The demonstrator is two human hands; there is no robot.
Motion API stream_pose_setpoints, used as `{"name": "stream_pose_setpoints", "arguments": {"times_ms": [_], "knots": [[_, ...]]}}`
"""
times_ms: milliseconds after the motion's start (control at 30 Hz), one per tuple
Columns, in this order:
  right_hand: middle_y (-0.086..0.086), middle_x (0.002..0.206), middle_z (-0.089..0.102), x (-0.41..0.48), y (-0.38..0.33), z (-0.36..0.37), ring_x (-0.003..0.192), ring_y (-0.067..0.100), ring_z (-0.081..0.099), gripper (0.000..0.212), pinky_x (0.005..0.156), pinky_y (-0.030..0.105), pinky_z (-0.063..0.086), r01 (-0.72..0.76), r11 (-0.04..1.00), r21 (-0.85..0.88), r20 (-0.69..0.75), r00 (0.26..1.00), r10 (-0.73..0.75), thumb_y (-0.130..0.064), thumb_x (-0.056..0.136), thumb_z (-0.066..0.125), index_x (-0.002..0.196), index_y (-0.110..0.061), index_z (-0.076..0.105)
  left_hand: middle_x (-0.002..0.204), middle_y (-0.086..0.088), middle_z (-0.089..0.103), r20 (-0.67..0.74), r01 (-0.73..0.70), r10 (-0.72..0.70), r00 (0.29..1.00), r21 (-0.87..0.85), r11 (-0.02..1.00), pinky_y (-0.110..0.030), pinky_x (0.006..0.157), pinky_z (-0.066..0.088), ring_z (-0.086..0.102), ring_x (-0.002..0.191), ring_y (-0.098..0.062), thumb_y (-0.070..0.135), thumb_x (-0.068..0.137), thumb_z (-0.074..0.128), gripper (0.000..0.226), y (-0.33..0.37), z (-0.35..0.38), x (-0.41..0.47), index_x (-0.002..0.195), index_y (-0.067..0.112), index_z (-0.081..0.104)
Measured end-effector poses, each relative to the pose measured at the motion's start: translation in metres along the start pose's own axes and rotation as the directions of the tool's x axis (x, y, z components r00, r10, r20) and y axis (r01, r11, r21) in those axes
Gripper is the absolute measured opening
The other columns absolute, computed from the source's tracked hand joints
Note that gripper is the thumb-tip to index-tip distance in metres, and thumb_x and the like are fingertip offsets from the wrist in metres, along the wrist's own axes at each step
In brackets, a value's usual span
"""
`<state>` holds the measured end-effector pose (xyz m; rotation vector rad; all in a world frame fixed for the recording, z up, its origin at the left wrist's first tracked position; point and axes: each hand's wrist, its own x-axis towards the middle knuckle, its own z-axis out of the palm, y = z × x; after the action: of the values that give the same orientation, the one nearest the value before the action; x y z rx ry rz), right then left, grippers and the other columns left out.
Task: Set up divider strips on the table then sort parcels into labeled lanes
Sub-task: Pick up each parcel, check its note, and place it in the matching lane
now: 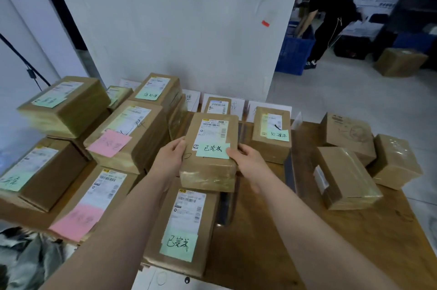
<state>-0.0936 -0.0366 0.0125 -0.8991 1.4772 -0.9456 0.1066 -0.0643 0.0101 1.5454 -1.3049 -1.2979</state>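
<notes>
A brown cardboard parcel [210, 154] with a white shipping label and a green handwritten note is held above the wooden table [331, 230], near the middle. My left hand [171, 157] grips its left side and my right hand [246, 159] grips its right side. Below it lies another parcel with a green note [182, 225]. Behind it stands a small parcel [218, 106]. To the right sits a green-noted parcel [272, 133]. A dark divider strip [289, 171] runs along the table right of my right hand. White lane label cards [236, 106] stand against the wall.
Stacked parcels with pink and green notes [113, 143] fill the table's left side. Three plain boxes [343, 176] lie at the right edge. A person in black [331, 17] bends over a blue crate [295, 53] in the back. A white wall pillar [177, 29] stands behind the table.
</notes>
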Motion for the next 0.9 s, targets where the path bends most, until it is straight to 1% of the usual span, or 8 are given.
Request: {"name": "stream_pose_setpoints", "arguments": {"times_ms": [200, 367, 467, 567, 633, 733, 800, 900], "knots": [[-0.011, 0.107, 0.066, 0.019, 0.002, 0.031, 0.099, 0.012, 0.065, 0.027, 0.083, 0.032, 0.057, 0.008, 1.000, 0.019, -0.087, 0.996, -0.007, -0.026, 0.095, 0.058, 0.121, -0.034, 0.054, 0.131, 0.002, 0.061, 0.039, 0.011, -0.012, 0.999, 0.029, 1.000, -0.026, 0.085, 0.051, 0.061, 0.112, -0.013, 0.032, 0.103, 0.045, 0.042, -0.005, -0.021, 0.029, 0.144, 0.020, 0.049], [-0.016, 0.100, 0.065, 0.029, 0.007, 0.047, 0.095, 0.007, 0.063, 0.020, 0.075, 0.025, 0.054, 0.020, 1.000, -0.024, -0.162, 0.987, -0.023, -0.022, 0.096, 0.057, 0.102, -0.040, 0.053, 0.126, 0.005, 0.064, 0.096, 0.021, -0.024, 0.995, 0.032, 0.999, -0.028, 0.085, 0.055, 0.063, 0.108, -0.010, 0.033, 0.102, 0.049, 0.047, -0.011, -0.026, 0.045, 0.147, 0.023, 0.042], [-0.017, 0.101, 0.064, 0.032, 0.011, 0.051, 0.095, 0.006, 0.062, 0.024, 0.077, 0.026, 0.054, 0.036, 0.997, -0.067, -0.205, 0.977, -0.049, -0.021, 0.096, 0.056, 0.116, -0.035, 0.056, 0.133, 0.002, 0.060, 0.101, 0.011, -0.015, 0.995, 0.042, 0.999, -0.026, 0.082, 0.055, 0.062, 0.110, -0.011, 0.033, 0.102, 0.049, 0.051, -0.015, -0.025, 0.048, 0.150, 0.024, 0.037], [-0.013, 0.106, 0.064, 0.032, 0.010, 0.055, 0.098, 0.008, 0.062, 0.036, 0.078, 0.026, 0.054, 0.042, 0.996, -0.084, -0.224, 0.973, -0.060, -0.021, 0.097, 0.054, 0.133, -0.027, 0.052, 0.140, 0.003, 0.054, 0.078, -0.003, -0.004, 0.997, 0.089, 0.996, -0.015, 0.074, 0.050, 0.057, 0.108, -0.006, 0.033, 0.102, 0.048, 0.052, -0.016, -0.023, 0.048, 0.151, 0.024, 0.035], [-0.004, 0.123, 0.063, 0.030, 0.009, 0.056, 0.106, 0.012, 0.060, 0.041, 0.086, 0.031, 0.054, 0.043, 0.991, -0.126, -0.260, 0.963, -0.074, -0.022, 0.096, 0.055, 0.137, -0.023, 0.049, 0.146, 0.000, 0.050, 0.050, -0.023, 0.016, 0.999, 0.143, 0.990, -0.021, 0.088, 0.046, 0.052, 0.123, -0.014, 0.033, 0.102, 0.048, 0.053, -0.015, -0.023, 0.048, 0.152, 0.023, 0.033], [0.002, 0.147, 0.045, 0.025, 0.003, 0.050, 0.131, 0.021, 0.046, 0.057, 0.103, 0.044, 0.045, 0.029, 0.967, -0.253, -0.351, 0.929, -0.120, -0.031, 0.095, 0.058, 0.147, -0.022, 0.036, 0.150, -0.004, 0.046, -0.004, -0.095, 0.099, 0.995, 0.240, 0.966, -0.039, 0.108, 0.039, 0.043, 0.136, -0.021, 0.034, 0.101, 0.049, 0.055, -0.008, -0.025, 0.049, 0.151, 0.021, 0.034], [0.002, 0.150, 0.042, 0.020, -0.003, 0.042, 0.135, 0.022, 0.041, 0.058, 0.107, 0.041, 0.040, 0.056, 0.929, -0.366, -0.381, 0.902, -0.204, -0.033, 0.095, 0.057, 0.147, -0.021, 0.036, 0.148, -0.003, 0.048, -0.020, -0.174, 0.189, 0.982, 0.311, 0.934, -0.041, 0.109, 0.038, 0.044, 0.136, -0.022, 0.035, 0.100, 0.051, 0.052, 0.003, -0.026, 0.048, 0.148, 0.021, 0.040], [0.001, 0.148, 0.044, 0.009, -0.012, 0.027, 0.133, 0.019, 0.043, 0.053, 0.100, 0.030, 0.036, 0.075, 0.864, -0.498, -0.395, 0.867, -0.303, -0.034, 0.096, 0.053, 0.145, -0.020, 0.039, 0.128, 0.000, 0.063, 0.036, -0.342, 0.358, 0.933, 0.392, 0.854, -0.039, 0.095, 0.050, 0.058, 0.119, -0.021, 0.032, 0.098, 0.052, 0.032, 0.024, -0.020, 0.045, 0.130, 0.027, 0.056]]}}
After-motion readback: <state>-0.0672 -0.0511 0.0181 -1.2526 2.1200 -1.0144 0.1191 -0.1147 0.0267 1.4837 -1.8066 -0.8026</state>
